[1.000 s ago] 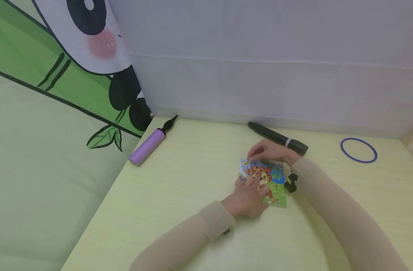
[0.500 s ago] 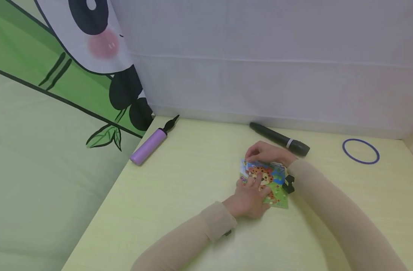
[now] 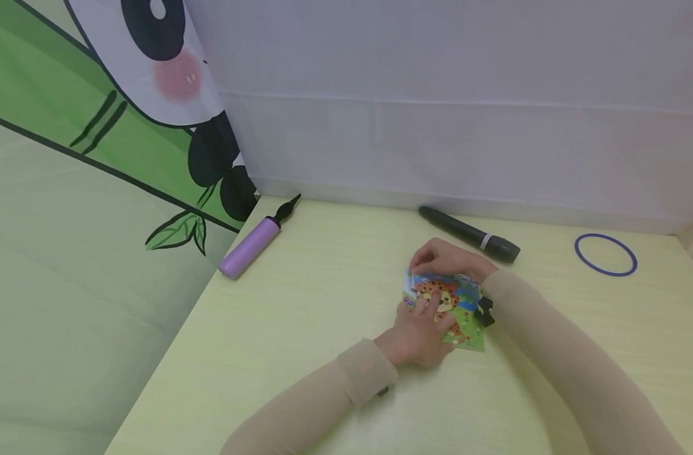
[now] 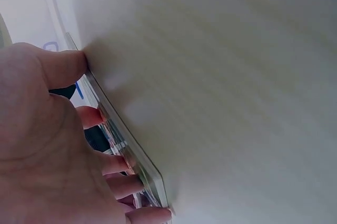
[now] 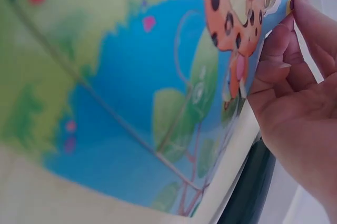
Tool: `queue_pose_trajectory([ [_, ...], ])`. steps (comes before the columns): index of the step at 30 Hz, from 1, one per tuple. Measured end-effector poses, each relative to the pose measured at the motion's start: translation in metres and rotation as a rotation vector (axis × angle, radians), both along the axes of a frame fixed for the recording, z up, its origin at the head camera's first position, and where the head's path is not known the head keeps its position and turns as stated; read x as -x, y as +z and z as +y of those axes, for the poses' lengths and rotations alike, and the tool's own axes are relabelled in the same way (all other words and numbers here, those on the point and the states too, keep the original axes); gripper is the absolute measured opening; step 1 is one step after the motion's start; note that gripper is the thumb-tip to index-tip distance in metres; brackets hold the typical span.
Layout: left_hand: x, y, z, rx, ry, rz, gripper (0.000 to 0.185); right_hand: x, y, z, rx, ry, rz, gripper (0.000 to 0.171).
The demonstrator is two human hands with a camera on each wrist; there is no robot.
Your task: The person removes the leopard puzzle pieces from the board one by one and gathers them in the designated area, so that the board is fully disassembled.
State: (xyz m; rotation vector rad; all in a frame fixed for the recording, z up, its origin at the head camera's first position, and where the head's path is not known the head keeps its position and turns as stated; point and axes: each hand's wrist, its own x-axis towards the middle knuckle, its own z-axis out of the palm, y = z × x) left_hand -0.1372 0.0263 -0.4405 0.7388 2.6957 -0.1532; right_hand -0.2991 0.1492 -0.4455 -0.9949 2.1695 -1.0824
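Observation:
A colourful picture card [image 3: 458, 308] showing a spotted orange animal lies on the pale yellow table [image 3: 323, 303]. My left hand [image 3: 421, 323] rests on the card's near left part with its fingers spread flat on the picture. In the left wrist view the fingers [image 4: 118, 163] press on the card's glossy edge [image 4: 126, 142]. My right hand [image 3: 444, 258] reaches from the far side and pinches the card's far left corner. Seen close in the right wrist view, its fingertips [image 5: 281, 40] grip the card [image 5: 131, 82] beside the animal's face.
A black microphone-like stick [image 3: 469, 234] lies just behind the right hand, by the white back wall. A purple hand pump [image 3: 251, 245] lies at the table's far left, and a blue ring [image 3: 605, 254] at the far right. A panda cloth [image 3: 96, 126] hangs on the left.
The right hand's fingers have shifted slightly nearer and to the left along the card's far edge. The left hand stays pressed on the card.

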Motion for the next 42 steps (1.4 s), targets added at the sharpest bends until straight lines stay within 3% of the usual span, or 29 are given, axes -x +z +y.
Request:
queue_pose_trajectory([
  [16, -0.001, -0.005, -0.006, -0.011, -0.020, -0.010, 0.045, -0.007, -0.007, -0.002, 0.012, -0.004, -0.007, 0.014],
  [29, 0.001, 0.000, -0.003, -0.007, -0.004, -0.019, 0.047, 0.000, -0.012, 0.005, 0.030, -0.032, -0.046, 0.013],
  [38, 0.003, 0.001, -0.002, -0.019, 0.021, -0.046, 0.048, 0.005, -0.013, 0.011, 0.054, -0.035, -0.155, 0.014],
  [42, 0.006, -0.001, 0.000, -0.015, 0.031, -0.049, 0.048, 0.007, -0.011, 0.012, 0.052, -0.037, -0.161, 0.014],
])
